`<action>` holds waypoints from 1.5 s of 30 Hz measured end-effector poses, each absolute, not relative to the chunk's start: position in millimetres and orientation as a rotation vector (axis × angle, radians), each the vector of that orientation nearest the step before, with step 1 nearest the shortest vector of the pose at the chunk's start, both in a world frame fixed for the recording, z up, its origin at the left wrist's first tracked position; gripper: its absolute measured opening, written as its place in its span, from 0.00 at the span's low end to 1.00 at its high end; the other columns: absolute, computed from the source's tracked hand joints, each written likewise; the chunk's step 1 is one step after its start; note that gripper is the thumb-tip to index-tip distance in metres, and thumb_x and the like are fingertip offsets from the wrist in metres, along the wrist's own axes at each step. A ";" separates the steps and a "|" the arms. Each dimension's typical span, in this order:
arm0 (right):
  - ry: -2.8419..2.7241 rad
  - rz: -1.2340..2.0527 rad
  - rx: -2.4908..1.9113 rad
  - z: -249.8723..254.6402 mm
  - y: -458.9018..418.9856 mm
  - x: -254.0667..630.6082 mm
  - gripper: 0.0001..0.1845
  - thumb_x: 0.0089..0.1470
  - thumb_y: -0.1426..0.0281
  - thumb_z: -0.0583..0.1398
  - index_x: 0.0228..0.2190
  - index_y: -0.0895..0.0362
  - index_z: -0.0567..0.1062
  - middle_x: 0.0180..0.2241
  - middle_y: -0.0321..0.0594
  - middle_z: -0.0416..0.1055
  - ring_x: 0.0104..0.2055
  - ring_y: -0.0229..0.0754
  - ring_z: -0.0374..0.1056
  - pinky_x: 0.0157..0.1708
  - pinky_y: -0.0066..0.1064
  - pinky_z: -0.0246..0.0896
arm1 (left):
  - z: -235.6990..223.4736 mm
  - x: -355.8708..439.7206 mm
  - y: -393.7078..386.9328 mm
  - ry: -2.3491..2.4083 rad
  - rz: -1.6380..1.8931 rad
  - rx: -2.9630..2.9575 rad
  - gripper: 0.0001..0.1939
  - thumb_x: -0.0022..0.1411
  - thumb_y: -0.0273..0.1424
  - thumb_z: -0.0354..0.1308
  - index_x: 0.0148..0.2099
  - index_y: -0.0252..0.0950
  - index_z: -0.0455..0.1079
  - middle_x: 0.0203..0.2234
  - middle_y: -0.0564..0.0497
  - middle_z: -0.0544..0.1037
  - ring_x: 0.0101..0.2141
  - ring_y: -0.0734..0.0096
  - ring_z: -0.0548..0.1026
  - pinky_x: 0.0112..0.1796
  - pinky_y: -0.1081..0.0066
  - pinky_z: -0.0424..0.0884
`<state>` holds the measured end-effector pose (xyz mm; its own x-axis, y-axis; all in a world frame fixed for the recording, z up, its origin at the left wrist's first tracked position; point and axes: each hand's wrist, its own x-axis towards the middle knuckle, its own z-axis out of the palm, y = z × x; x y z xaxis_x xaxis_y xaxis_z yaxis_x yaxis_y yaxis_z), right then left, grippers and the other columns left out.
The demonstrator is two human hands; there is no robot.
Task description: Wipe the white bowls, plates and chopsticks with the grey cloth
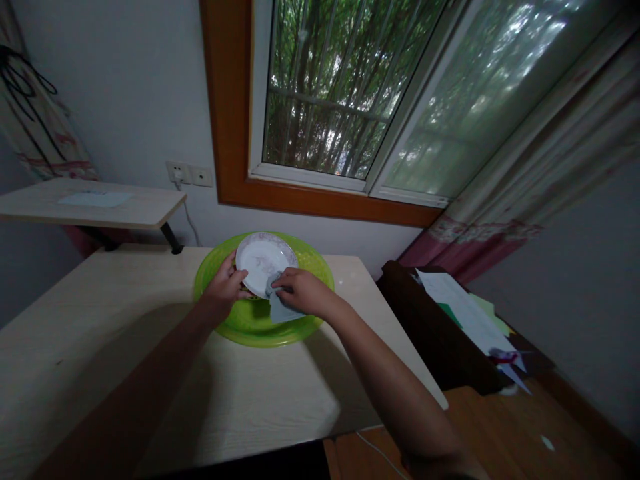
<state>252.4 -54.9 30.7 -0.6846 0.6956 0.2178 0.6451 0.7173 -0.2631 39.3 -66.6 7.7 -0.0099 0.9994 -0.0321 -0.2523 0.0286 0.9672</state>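
Observation:
A white plate [263, 257] with a patterned rim is tilted up over a round green basin [260, 339] on the table. My left hand [227, 283] grips the plate by its left edge, thumb on the upper face. Pinched in my right hand [300, 290] is a grey-blue cloth [285, 312], pressed against the lower right part of the plate. One end of the cloth hangs down over the basin. The fingertips of my left hand behind the plate are partly hidden.
The light wooden table [270, 393] carries a raised shelf [90, 203] at the left with a paper on it. A window [345, 93] and wall sockets [189, 175] are behind. Papers [465, 310] lie on a dark brown piece of furniture [430, 333] at the right.

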 end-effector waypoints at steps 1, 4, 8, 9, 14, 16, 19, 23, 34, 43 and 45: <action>-2.604 0.302 -0.958 29.0 -54.0 249.6 0.14 0.60 0.73 0.62 0.47 0.55 0.80 0.41 0.42 0.76 0.45 0.41 0.70 0.50 0.33 0.63 | 7.3 39.4 -65.6 1.049 1.304 0.993 0.39 0.57 0.29 0.58 0.69 0.41 0.53 0.49 0.42 0.74 0.32 0.69 0.78 0.30 0.67 0.80; -2.500 0.379 -0.784 21.2 -46.4 237.9 0.15 0.61 0.73 0.61 0.49 0.54 0.79 0.44 0.42 0.75 0.47 0.40 0.70 0.52 0.32 0.63 | 5.7 39.3 -64.0 1.037 1.272 1.032 0.38 0.58 0.30 0.58 0.70 0.44 0.53 0.50 0.43 0.73 0.30 0.71 0.76 0.29 0.68 0.79; -2.344 0.203 -0.802 12.8 -30.1 225.1 0.16 0.63 0.72 0.60 0.51 0.55 0.78 0.47 0.44 0.74 0.50 0.42 0.68 0.54 0.34 0.62 | 8.4 39.1 -68.9 1.012 1.174 1.139 0.38 0.60 0.31 0.57 0.71 0.46 0.51 0.57 0.43 0.70 0.38 0.68 0.78 0.32 0.68 0.79; -2.311 0.146 -0.844 12.0 -26.3 224.2 0.16 0.63 0.72 0.59 0.51 0.55 0.78 0.48 0.44 0.73 0.51 0.43 0.67 0.55 0.35 0.61 | 9.9 38.9 -71.0 1.018 1.139 1.164 0.38 0.61 0.32 0.57 0.71 0.45 0.51 0.58 0.43 0.69 0.40 0.66 0.77 0.33 0.69 0.79; -2.213 -0.039 -1.184 13.4 -19.4 232.2 0.19 0.63 0.74 0.56 0.54 0.56 0.76 0.51 0.46 0.72 0.54 0.47 0.64 0.57 0.37 0.58 | 14.1 36.0 -77.3 1.065 1.097 1.221 0.39 0.60 0.33 0.56 0.72 0.42 0.50 0.61 0.42 0.68 0.43 0.62 0.77 0.31 0.71 0.78; -2.222 -0.079 -1.327 15.1 -23.0 237.9 0.20 0.63 0.74 0.55 0.54 0.57 0.76 0.51 0.47 0.72 0.54 0.47 0.64 0.56 0.36 0.58 | 13.3 34.3 -76.7 1.080 1.120 1.218 0.39 0.59 0.33 0.57 0.72 0.42 0.51 0.61 0.42 0.68 0.46 0.59 0.76 0.30 0.71 0.78; -2.293 -0.120 -1.501 18.3 -33.3 245.6 0.17 0.61 0.75 0.56 0.49 0.58 0.78 0.48 0.49 0.72 0.51 0.47 0.66 0.53 0.35 0.60 | 10.5 32.4 -74.0 1.073 1.171 1.210 0.38 0.60 0.34 0.57 0.71 0.43 0.54 0.60 0.43 0.70 0.46 0.56 0.76 0.30 0.70 0.78; -2.441 -0.056 -1.493 20.0 -49.9 252.3 0.11 0.60 0.72 0.58 0.40 0.60 0.80 0.41 0.48 0.73 0.43 0.45 0.69 0.45 0.33 0.64 | 8.6 31.7 -70.6 1.088 1.250 1.162 0.37 0.60 0.35 0.58 0.70 0.42 0.56 0.55 0.42 0.73 0.42 0.56 0.77 0.28 0.69 0.78; -2.471 0.135 -0.753 7.1 -47.8 220.9 0.19 0.66 0.70 0.55 0.56 0.52 0.73 0.58 0.45 0.67 0.61 0.44 0.61 0.61 0.38 0.57 | 7.0 30.2 -68.4 1.071 1.154 1.231 0.33 0.63 0.40 0.57 0.69 0.45 0.58 0.48 0.45 0.76 0.31 0.67 0.76 0.28 0.69 0.77; -2.370 -0.339 -1.365 15.6 -45.7 236.6 0.25 0.66 0.73 0.52 0.63 0.54 0.65 0.62 0.49 0.61 0.61 0.55 0.54 0.61 0.46 0.55 | 13.2 22.7 -68.8 1.125 1.172 1.183 0.32 0.60 0.35 0.58 0.67 0.41 0.63 0.48 0.44 0.77 0.35 0.62 0.76 0.26 0.70 0.75; -2.347 -0.379 -1.449 16.2 -49.2 243.6 0.23 0.66 0.72 0.52 0.60 0.55 0.69 0.59 0.51 0.63 0.58 0.56 0.56 0.57 0.46 0.58 | 11.7 21.1 -67.2 1.126 1.183 1.195 0.32 0.60 0.35 0.59 0.66 0.41 0.64 0.47 0.45 0.78 0.34 0.63 0.76 0.26 0.71 0.75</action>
